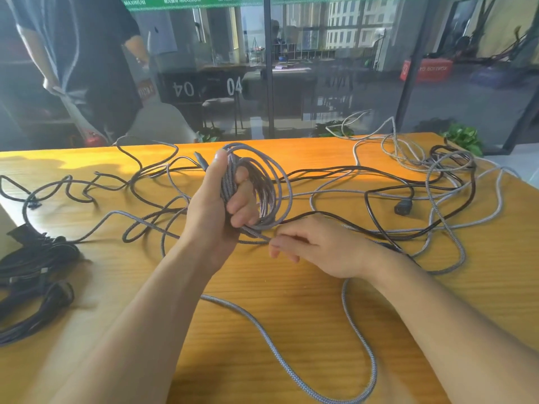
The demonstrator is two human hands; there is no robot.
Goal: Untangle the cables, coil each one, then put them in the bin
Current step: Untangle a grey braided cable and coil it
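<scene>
Orange wooden surface (291,287) before a glass office partition (335,68); loose black cables (379,170) and grey braided cable strewn across it. Left hand (215,205) raised upright, fingers (242,199) closed round a grey braided coil (262,185), thumb on top. Right hand (315,246) low, palm down, fingertips pinching the coil's trailing strand (256,236) just beside the left hand.

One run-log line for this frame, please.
stage: coiling | left hand: grips grey braided coil | right hand: pinches its loose strand | black cables: tangled on table | bin: unseen
</scene>
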